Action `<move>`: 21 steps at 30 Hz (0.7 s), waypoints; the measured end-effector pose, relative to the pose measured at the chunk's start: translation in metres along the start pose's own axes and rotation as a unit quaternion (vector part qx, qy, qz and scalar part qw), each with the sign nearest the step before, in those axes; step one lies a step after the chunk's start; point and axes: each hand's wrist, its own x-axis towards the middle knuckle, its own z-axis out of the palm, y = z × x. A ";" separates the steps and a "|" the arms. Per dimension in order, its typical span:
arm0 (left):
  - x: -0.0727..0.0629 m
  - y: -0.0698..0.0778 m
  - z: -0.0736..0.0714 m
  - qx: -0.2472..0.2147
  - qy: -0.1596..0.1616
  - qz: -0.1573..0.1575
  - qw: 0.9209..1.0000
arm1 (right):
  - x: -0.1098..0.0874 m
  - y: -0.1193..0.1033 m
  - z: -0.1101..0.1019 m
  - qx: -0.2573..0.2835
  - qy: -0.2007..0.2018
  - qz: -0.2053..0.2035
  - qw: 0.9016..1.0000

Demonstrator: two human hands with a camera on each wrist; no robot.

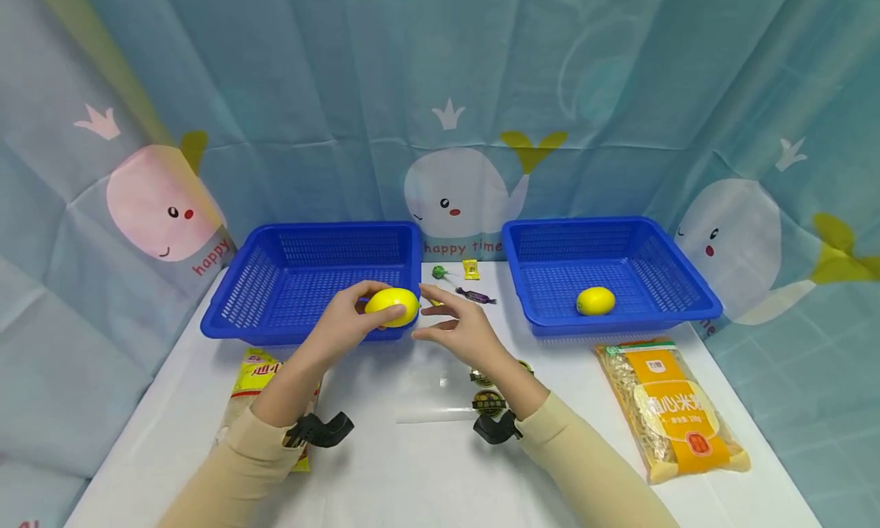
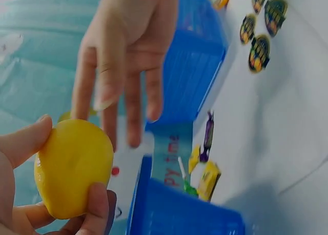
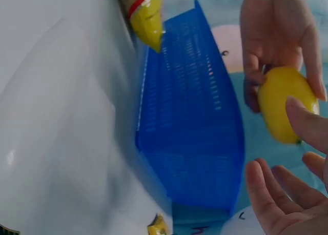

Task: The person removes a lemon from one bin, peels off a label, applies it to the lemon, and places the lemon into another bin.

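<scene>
On the worktop (image 1: 371, 474), a blue left basket (image 1: 416, 260) and right basket (image 1: 612, 328) stand by the far edge, room between them. A noodle bag (image 1: 674, 413) lies toward the right edge. The left hand (image 1: 344, 325) has its grip round a lemon (image 1: 399, 297) at the left basket's near-right corner; the right hand (image 1: 464, 328), grip wide, is just beside. 4 sweets (image 1: 470, 269) occupy the gap.

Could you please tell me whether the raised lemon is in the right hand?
No, the left hand holds the lemon in the head view.

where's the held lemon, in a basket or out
Out: the left hand grips the lemon, curtain behind it in both wrist views.
</scene>
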 end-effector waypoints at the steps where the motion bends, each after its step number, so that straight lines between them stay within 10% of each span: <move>1: -0.002 0.001 0.004 0.001 0.001 0.005 1.000 | -0.002 -0.001 0.000 0.002 -0.001 -0.009 1.000; 21: -0.014 0.005 0.051 -0.095 -0.040 0.020 0.994 | -0.042 0.004 -0.031 0.052 0.036 0.005 0.998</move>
